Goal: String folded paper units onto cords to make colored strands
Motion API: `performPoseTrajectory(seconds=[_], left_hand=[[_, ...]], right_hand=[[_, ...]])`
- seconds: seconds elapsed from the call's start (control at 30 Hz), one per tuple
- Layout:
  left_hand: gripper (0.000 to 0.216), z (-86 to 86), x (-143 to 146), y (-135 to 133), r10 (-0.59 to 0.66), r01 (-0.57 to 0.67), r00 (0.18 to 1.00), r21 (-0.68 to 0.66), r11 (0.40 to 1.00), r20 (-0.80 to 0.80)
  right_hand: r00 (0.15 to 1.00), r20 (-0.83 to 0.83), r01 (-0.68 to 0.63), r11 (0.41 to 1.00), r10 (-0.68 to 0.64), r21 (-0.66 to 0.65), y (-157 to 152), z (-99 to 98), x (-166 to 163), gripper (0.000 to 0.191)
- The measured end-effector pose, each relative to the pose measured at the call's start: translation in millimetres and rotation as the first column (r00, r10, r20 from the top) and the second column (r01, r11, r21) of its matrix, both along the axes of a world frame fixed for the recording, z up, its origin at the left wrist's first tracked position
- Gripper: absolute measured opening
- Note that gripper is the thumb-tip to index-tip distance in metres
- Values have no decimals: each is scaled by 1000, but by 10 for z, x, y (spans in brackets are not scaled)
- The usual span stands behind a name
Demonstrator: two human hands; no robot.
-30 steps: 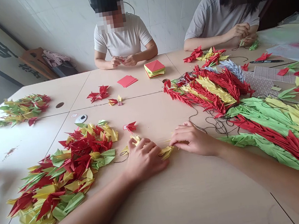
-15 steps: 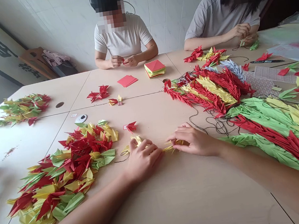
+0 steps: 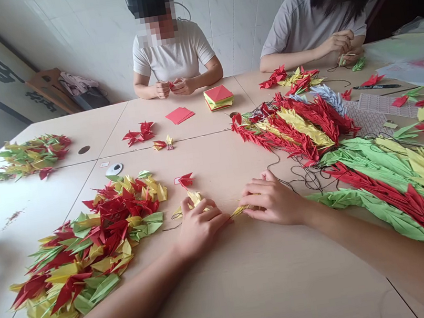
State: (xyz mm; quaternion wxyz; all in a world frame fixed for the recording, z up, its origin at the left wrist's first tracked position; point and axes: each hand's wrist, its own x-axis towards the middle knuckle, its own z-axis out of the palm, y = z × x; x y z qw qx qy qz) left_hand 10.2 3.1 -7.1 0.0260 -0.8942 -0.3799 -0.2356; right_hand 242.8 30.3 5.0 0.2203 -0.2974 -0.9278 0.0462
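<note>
My right hand (image 3: 269, 199) is closed, its fingers curled around yellow folded paper cranes (image 3: 239, 209) whose thin points stick out to the left. My left hand (image 3: 201, 229) rests low on the table, fingers bent and thumb beside those points; what it grips is hidden under the fingers. Just behind it lies more yellow folded paper (image 3: 195, 198), with a dark thread end (image 3: 173, 227) to its left. Beyond that sits a single red crane (image 3: 185, 179). A large heap of red, yellow and green cranes (image 3: 99, 234) spreads left of my left hand.
Strung garlands of cranes (image 3: 385, 197) and tangled black thread (image 3: 305, 174) cover the right side. Farther back are a paper stack (image 3: 219, 97), red sheets (image 3: 179, 115), a white spool (image 3: 114, 169) and another crane heap (image 3: 32, 154). Two people (image 3: 172, 53) sit opposite, handling small pieces.
My right hand's fingers have curled in more tightly over the yellow paper, and its points now sit closer to my left thumb. My left hand has stayed almost in place.
</note>
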Motion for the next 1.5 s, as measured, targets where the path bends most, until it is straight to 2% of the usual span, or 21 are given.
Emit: performPoseTrajectory(seconds=[0.13,0.37,0.53,0.67,0.8,1.07,1.13,1.17,1.23,1.3,1.37,1.5], left_hand=[[20,-2,-1,-9,31,-30,999,-32,999,29],[20,14,12,-3,47,-46,998,-12,999,41],[20,3,14,-3,19,-19,999,3,1000,48],[22,-1,11,-6,21,-21,999,-6,1000,36],[21,-1,9,-8,17,-17,999,-2,1000,39],[17,4,25,-6,16,-18,998,45,999,57],[10,14,30,-6,44,-47,998,69,997,43],[15,21,30,-6,68,-70,997,67,995,31],[38,38,22,-6,125,-125,992,26,992,-1],[52,56,4,-2,171,-172,985,-43,984,-33],[50,69,-18,9,198,-202,979,-97,975,-55],[31,65,-33,33,217,-227,973,-142,963,-83]], right_hand=[[998,54,37,999,-38,15,27,47,39,12],[988,153,-24,997,11,80,58,82,121,10],[992,122,-43,993,29,113,29,64,95,24],[993,107,-64,994,54,89,1,23,47,38],[987,131,-102,992,91,76,2,-10,31,20],[993,102,-72,980,53,186,42,25,63,21],[990,130,-74,978,49,197,44,25,65,18],[989,138,-73,977,45,201,45,25,67,17],[990,139,-67,976,38,207,50,29,78,15],[990,139,-64,975,34,212,59,40,95,15],[989,147,-61,976,31,207,70,54,116,15],[987,156,-62,984,36,169,88,72,152,11]])
